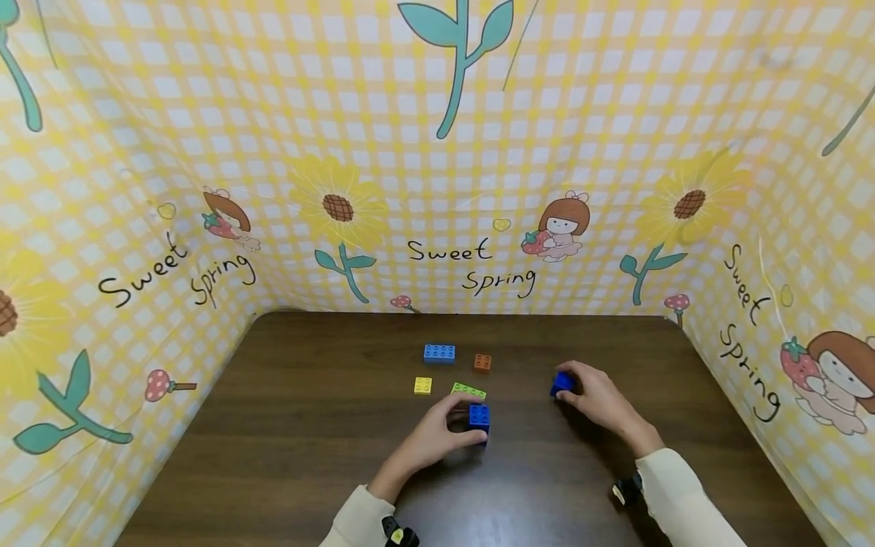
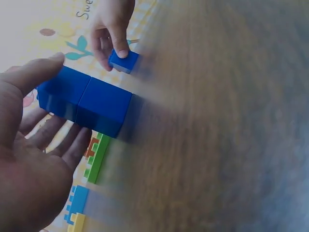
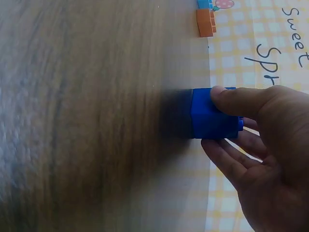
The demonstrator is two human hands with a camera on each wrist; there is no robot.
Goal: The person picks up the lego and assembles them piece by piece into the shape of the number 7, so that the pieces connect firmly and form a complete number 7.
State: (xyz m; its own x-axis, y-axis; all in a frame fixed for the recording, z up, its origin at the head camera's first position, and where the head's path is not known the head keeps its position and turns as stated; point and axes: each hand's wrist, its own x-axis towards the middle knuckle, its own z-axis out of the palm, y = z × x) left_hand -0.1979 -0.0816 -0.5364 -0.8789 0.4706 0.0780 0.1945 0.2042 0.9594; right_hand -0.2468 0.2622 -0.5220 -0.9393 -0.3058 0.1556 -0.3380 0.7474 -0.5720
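Observation:
Two dark blue bricks stacked one on the other (image 1: 479, 415) stand on the table, with my left hand (image 1: 427, 434) holding the stack between thumb and fingers. The left wrist view shows the seam between the two bricks (image 2: 83, 99) and the thumb on the upper one. Off to the right, my right hand (image 1: 604, 399) pinches a single dark blue brick (image 1: 562, 384) on the tabletop. Its thumb lies on one side of that brick (image 3: 205, 116) and the fingers on the other, in the right wrist view. Just behind the left fingers is a green brick (image 1: 469, 391), partly hidden.
Farther back lie a light blue brick (image 1: 440, 353) and an orange-brown brick (image 1: 482, 363). A yellow brick (image 1: 423, 386) sits left of the green one. Patterned yellow checked cloth (image 1: 451, 175) walls the brown wooden table (image 1: 287, 456) at the back and both sides.

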